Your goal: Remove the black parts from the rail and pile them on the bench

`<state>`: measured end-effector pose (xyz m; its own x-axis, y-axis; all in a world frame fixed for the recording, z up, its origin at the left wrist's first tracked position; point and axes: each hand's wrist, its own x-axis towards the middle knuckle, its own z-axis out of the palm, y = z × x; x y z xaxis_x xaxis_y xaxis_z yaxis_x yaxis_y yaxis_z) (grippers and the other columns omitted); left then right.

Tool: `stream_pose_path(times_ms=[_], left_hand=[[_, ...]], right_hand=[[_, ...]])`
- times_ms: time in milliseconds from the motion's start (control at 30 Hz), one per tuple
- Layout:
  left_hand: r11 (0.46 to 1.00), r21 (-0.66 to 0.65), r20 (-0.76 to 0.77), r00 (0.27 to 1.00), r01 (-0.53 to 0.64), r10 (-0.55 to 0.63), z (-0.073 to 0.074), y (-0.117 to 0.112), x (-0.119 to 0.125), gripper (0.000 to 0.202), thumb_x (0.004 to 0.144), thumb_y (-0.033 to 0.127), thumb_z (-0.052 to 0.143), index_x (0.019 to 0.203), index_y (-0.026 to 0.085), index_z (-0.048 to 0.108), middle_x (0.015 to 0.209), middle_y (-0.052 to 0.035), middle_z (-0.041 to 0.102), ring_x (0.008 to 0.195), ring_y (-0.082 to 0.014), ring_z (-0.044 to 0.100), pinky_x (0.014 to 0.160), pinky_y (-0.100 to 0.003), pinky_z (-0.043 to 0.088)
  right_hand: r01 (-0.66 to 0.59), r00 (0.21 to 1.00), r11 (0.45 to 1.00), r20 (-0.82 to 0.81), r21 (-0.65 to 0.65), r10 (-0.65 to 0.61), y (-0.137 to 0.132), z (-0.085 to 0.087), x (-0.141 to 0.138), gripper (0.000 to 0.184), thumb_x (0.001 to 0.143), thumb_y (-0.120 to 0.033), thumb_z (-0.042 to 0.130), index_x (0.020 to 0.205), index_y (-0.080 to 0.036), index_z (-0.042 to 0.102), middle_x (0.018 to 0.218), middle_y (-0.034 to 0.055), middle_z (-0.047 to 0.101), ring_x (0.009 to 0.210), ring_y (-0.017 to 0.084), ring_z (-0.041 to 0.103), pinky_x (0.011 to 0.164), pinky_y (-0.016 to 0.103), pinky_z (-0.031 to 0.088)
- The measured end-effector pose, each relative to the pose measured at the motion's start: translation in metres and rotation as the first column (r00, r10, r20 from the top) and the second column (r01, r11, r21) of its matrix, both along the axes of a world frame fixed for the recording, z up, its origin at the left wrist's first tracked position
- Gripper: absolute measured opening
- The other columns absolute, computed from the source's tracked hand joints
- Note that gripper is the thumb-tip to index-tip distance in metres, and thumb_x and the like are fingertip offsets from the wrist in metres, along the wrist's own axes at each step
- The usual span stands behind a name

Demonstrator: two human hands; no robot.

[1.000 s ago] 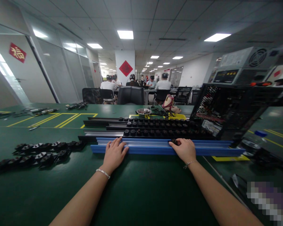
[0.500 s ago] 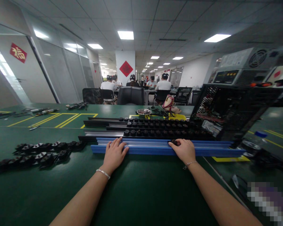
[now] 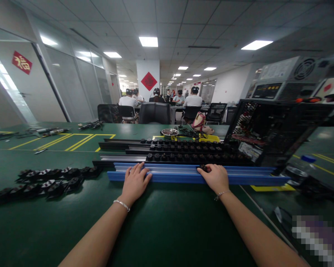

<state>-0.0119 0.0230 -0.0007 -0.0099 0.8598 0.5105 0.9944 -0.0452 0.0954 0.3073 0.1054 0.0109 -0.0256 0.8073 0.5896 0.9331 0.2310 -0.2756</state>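
A long blue metal rail (image 3: 172,177) with a channel along it lies crosswise in front of me. My left hand (image 3: 135,181) rests on its left part, fingers spread over the near edge and channel. Right of the middle, my right hand (image 3: 215,176) has its thumb and fingers closed on a small black socket module (image 3: 202,168), which sits at the channel; the fingers hide part of it. Just behind, a black rail (image 3: 117,158) carries a row of similar black modules (image 3: 183,157). Two rows of loose black modules (image 3: 48,183) lie on the table at the left.
An opened computer case (image 3: 278,126) with power supplies on top stands at the right, beside a clear bottle (image 3: 299,168) with a blue cap. Farther back are a metal bowl (image 3: 169,132) and cables (image 3: 90,125). People sit at a table in the background.
My right hand has moved slightly left along the blue rail together with the black socket module. My left hand has stayed in place.
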Motion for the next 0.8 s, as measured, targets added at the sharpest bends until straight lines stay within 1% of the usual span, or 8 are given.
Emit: stream_pose_path(times_ms=[267, 500, 800], left_hand=[[1.0, -0.005, -0.006, 1.0, -0.003, 0.003, 0.001, 0.0, 0.0, 0.037, 0.089, 0.046, 0.033, 0.104, 0.029, 0.062, 0.135, -0.0045, 0.048, 0.125, -0.0241, 0.04, 0.104, -0.047, 0.026], [1.0, -0.008, -0.009, 1.0, 0.0, 0.0, 0.002, -0.001, 0.001, 0.038, 0.089, 0.047, 0.032, 0.105, 0.03, 0.062, 0.136, -0.0048, 0.048, 0.125, -0.0245, 0.04, 0.103, -0.048, 0.026], [1.0, -0.017, 0.02, 1.0, 0.001, -0.001, 0.004, -0.002, 0.001, 0.036, 0.088, 0.046, 0.035, 0.104, 0.029, 0.063, 0.136, -0.0041, 0.048, 0.125, -0.0243, 0.04, 0.104, -0.047, 0.026]], right_hand=[[-0.018, 1.0, 1.0, 0.005, -0.004, 0.018, 0.0, -0.003, -0.005, 0.04, 0.075, -0.059, 0.052, 0.071, -0.02, 0.062, 0.067, 0.0037, 0.06, 0.072, 0.021, 0.051, 0.07, 0.033, 0.035], [-0.051, 0.999, 0.999, -0.004, -0.013, 0.051, -0.002, -0.001, -0.012, 0.041, 0.077, -0.058, 0.05, 0.071, -0.02, 0.063, 0.068, 0.0041, 0.06, 0.072, 0.021, 0.051, 0.071, 0.033, 0.035], [-0.063, 0.998, 0.998, -0.021, -0.022, 0.063, -0.003, -0.001, -0.011, 0.043, 0.077, -0.061, 0.049, 0.072, -0.02, 0.063, 0.069, 0.0043, 0.061, 0.073, 0.021, 0.052, 0.071, 0.033, 0.035]])
